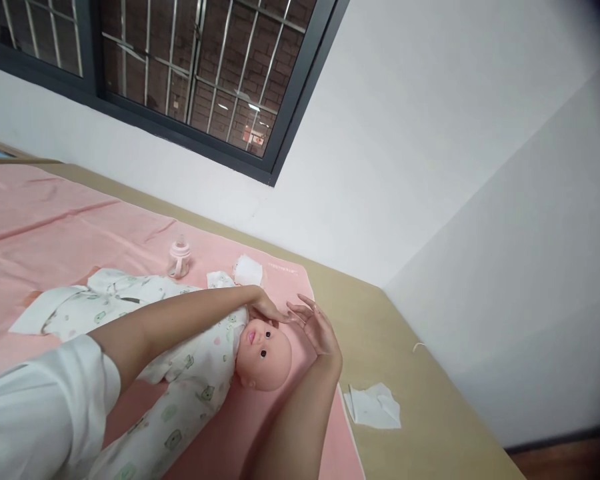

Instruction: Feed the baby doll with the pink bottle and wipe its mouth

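A baby doll (215, 353) in a printed sleepsuit lies on its back on a pink sheet (45, 220), head toward the tan mat (405, 373) at the right. The person's left hand (263, 308) rests with fingers laid flat against the top of the doll's head, gripping nothing; the right hand (317, 328) is spread wide, palm toward the head and just beside it, empty. Risk: with only the left fingertips in contact, the smooth head may roll sideways if pressed off-centre (the right palm is not yet supporting it). The left forearm crosses the doll's chest and could drag the sleepsuit. A feeding bottle (179, 258) stands near, upright, and a sweep of the sleeve (45, 407) might topple it.
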A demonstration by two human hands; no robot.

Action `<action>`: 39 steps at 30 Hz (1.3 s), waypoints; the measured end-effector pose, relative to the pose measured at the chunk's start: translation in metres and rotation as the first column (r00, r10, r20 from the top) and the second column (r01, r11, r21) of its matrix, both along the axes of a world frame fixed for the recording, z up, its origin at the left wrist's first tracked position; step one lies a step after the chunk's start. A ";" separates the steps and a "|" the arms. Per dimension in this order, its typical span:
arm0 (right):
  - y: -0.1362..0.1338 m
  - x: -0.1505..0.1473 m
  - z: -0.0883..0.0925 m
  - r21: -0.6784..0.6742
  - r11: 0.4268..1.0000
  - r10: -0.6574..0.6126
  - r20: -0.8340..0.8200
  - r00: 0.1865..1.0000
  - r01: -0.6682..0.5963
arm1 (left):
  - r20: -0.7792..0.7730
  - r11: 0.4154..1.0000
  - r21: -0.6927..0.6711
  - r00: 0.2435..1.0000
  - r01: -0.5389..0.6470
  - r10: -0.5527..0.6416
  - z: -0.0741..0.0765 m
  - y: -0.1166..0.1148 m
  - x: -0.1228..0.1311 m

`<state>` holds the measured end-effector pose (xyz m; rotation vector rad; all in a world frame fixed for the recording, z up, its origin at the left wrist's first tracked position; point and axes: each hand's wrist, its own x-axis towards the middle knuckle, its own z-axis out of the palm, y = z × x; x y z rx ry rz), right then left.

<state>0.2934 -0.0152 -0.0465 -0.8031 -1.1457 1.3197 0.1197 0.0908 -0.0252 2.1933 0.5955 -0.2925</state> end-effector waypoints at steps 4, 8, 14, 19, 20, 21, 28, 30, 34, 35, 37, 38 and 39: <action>0.011 -0.003 -0.015 -0.026 1.000 0.000 -0.080 0.997 -0.002 | 0.065 0.959 0.259 0.992 -0.117 0.104 0.007 0.016 -0.006; 0.022 -0.003 -0.026 -0.032 0.996 -0.087 -0.162 0.983 0.083 | 0.167 0.799 0.528 0.958 -0.287 0.234 0.016 0.030 -0.027; 0.034 -0.010 -0.036 -0.085 0.985 -0.168 -0.290 0.942 0.149 | 0.139 0.650 0.686 0.936 -0.327 0.324 0.017 0.043 -0.055; 0.045 -0.028 -0.049 -0.129 0.991 -0.078 -0.312 0.947 0.039 | 0.054 0.660 0.703 0.945 -0.265 0.323 0.012 0.050 -0.062; 0.047 -0.031 -0.052 -0.145 0.989 -0.046 -0.295 0.954 0.003 | 0.042 0.663 0.703 0.946 -0.257 0.322 0.011 0.050 -0.062; 0.048 -0.033 -0.054 -0.161 0.986 -0.017 -0.276 0.961 -0.029 | 0.032 0.665 0.703 0.946 -0.252 0.324 0.011 0.051 -0.062; 0.051 -0.032 -0.063 -0.197 0.979 0.001 -0.260 0.966 -0.054 | 0.035 0.685 0.679 0.944 -0.264 0.329 0.013 0.049 -0.063; 0.051 -0.033 -0.065 -0.203 0.978 -0.010 -0.249 0.968 -0.042 | 0.053 0.694 0.667 0.946 -0.272 0.320 0.016 0.047 -0.065; 0.049 -0.035 -0.061 -0.206 0.978 -0.022 -0.215 0.976 -0.023 | 0.113 0.708 0.646 0.953 -0.286 0.281 0.029 0.039 -0.069; 0.048 -0.036 -0.058 -0.197 0.980 -0.021 -0.205 0.979 -0.020 | 0.134 0.712 0.641 0.955 -0.287 0.265 0.033 0.035 -0.071; 0.046 -0.036 -0.050 -0.164 0.986 -0.019 -0.185 0.983 -0.012 | 0.179 0.722 0.629 0.958 -0.287 0.225 0.042 0.024 -0.074; 0.045 -0.036 -0.046 -0.140 0.990 -0.024 -0.174 0.984 -0.001 | 0.202 0.730 0.622 0.959 -0.283 0.199 0.047 0.018 -0.076; 0.044 -0.036 -0.040 -0.116 0.993 -0.033 -0.157 0.987 0.014 | 0.225 0.739 0.615 0.959 -0.276 0.171 0.051 0.012 -0.078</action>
